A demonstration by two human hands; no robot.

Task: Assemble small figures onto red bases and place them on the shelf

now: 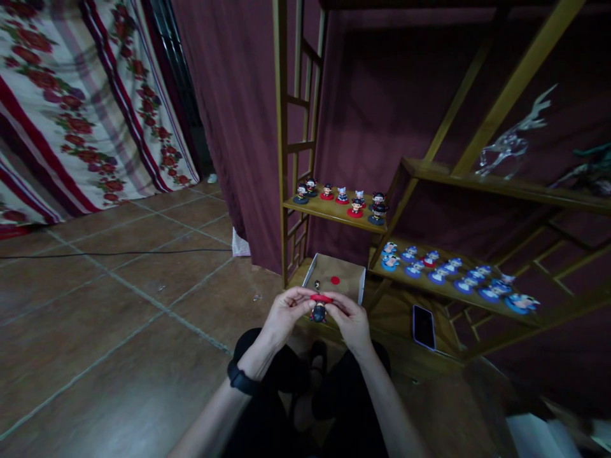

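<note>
Between my two hands is a small figurine (318, 313) with a dark head, tipped so its red round base (321, 297) points away from me. My left hand (292, 313) pinches it from the left, thumb and fingers at the base. From the right, my right hand (349, 318) pinches the same base. Just beyond my fingers lies an open shallow cardboard box (353, 275). Inside it are a loose red disc (335, 280) and a small dark-headed figurine (317, 285).
Several figurines on red and dark bases stand on the upper shelf (329, 207). More, on blue bases, fill the right shelf (405, 275). A phone (424, 327) lies on the lowest board. A clear deer ornament (513, 143) stands higher up. A cable (119, 254) crosses the tiled floor.
</note>
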